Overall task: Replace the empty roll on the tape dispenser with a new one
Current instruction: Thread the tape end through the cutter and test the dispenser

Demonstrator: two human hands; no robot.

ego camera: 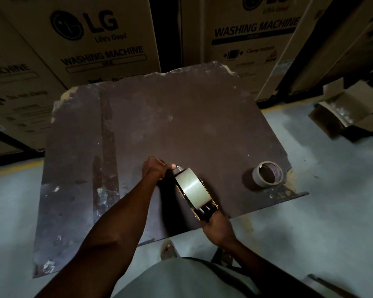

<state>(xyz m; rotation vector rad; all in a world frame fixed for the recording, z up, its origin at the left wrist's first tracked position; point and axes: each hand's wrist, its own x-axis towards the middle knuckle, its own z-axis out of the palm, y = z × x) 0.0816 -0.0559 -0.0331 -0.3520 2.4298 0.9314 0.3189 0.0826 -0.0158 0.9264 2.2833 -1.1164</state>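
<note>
**Currently: new roll seated on dispenser, both hands engaged**

Currently the right hand (pixel 219 230) is closed around the handle of the tape dispenser (pixel 199 203), fingers wrapped fully, holding it tilted over the near edge of the dark board (pixel 159 117). A full roll of pale, glossy tape (pixel 191 187) sits on the dispenser's hub, its broad face turned up toward the camera; yellowish side plates show at the rim. The left hand (pixel 156 168) is curled shut at the far end of the roll, thumb and fingertips pinched together on what appears to be the thin, clear free end of the tape; the strip itself is hard to make out.

The empty roll (pixel 267 174), a bare cardboard core, lies on the board's right side, well apart from the dispenser. The dispenser's handle is hidden inside the right hand.

Printed washing machine cartons (pixel 91 44) stand behind the board. An open cardboard box (pixel 349 112) sits on the floor at right, contents unclear.
</note>
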